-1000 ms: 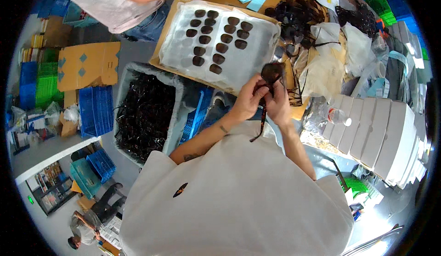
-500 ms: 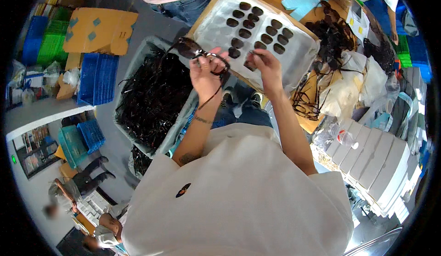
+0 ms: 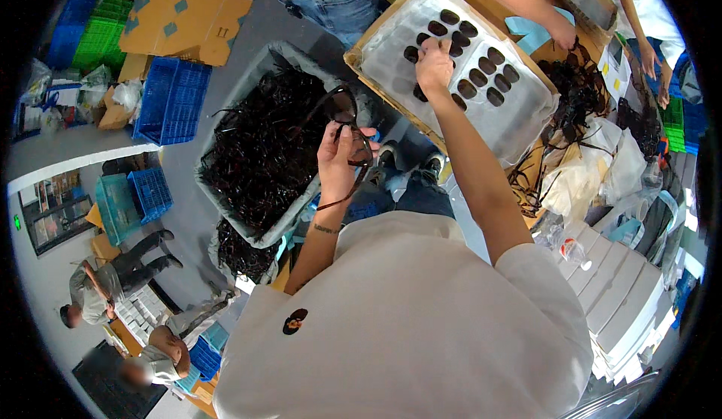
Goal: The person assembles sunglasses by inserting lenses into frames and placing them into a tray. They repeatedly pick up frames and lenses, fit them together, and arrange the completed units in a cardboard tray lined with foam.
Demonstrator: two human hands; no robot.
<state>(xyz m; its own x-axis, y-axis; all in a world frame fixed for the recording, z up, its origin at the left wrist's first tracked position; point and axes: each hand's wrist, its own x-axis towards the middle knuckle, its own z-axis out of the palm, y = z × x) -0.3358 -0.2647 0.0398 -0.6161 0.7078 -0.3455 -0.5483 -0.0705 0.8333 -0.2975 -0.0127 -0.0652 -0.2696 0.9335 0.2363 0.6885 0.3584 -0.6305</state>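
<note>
My left hand (image 3: 340, 156) is closed around a pair of dark sunglasses (image 3: 342, 105), held beside the bin of dark frames. One dark lens area points away from me and the other hangs by my fingers. My right hand (image 3: 434, 67) reaches over a shallow cardboard tray (image 3: 511, 127) lined with white paper. Its fingers are bent down among the dark oval lenses (image 3: 467, 88), which lie there in rows. The fingertips are pressed together, and I cannot make out what is between them.
A grey lined bin (image 3: 259, 156) heaped with dark frames stands left of the tray. Loose dark frames (image 3: 575, 88) lie to its right, where a co-worker's hand (image 3: 560, 32) reaches in. White boxes (image 3: 613, 276) and a plastic bottle (image 3: 575, 254) are at right. Blue crates (image 3: 173, 99) stand left.
My right hand has moved from beside the sunglasses, where it held a dark lens, out over the tray. The left hand still holds the sunglasses. A co-worker's arm now reaches further in.
</note>
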